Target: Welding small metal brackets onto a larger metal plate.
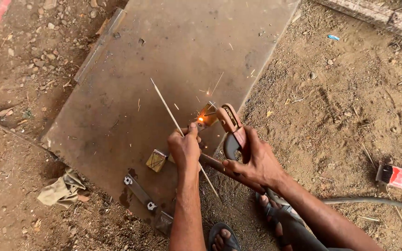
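Both hands met at the frame's centre: the left hand (pixel 184 148) gripped a thin welding rod (pixel 166 103) slanting toward the upper left, and the right hand (pixel 253 161) clenched an electrode holder (pixel 229 122), sparks glowing at its tip. What lay under the glow was hard to make out. Beneath them, a steel plate (pixel 173 56) ran out of the frame's top. A small metal block (pixel 156 160) sat near its lower edge, open dirt ground (pixel 350 111) lying to the right.

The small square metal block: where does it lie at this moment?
In the head view, the small square metal block lies on the steel plate near its lower edge, just beside the left hand.
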